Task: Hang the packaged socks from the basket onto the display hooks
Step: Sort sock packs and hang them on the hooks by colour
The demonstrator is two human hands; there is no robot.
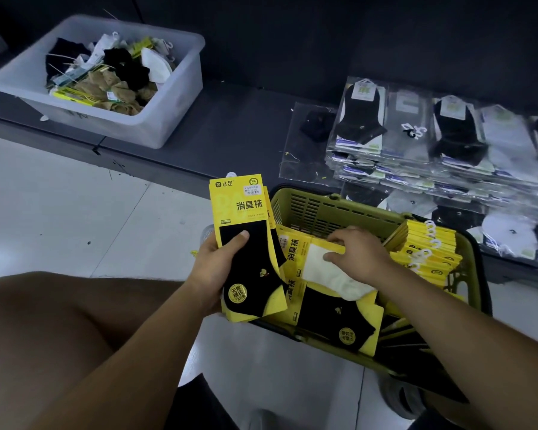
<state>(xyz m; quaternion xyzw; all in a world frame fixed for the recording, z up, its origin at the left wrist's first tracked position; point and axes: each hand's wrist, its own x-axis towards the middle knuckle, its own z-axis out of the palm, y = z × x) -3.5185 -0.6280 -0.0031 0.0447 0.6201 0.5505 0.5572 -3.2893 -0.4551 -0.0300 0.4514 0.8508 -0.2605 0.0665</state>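
Hands: two, left [213,268] and right [359,254]
Baskets [323,212]: one, green
Bins [156,119]: one, clear
Black-sock packs in left hand [246,243]: several stacked, exact number hidden
White-sock packs under right hand [317,268]: one
Bagged sock stacks on shelf [416,144]: too overlapped to count

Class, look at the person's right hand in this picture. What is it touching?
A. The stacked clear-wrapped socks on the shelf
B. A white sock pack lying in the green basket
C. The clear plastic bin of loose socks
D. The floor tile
B: the right hand rests on the white sock pack inside the green basket, while the left hand holds up a black sock pack.
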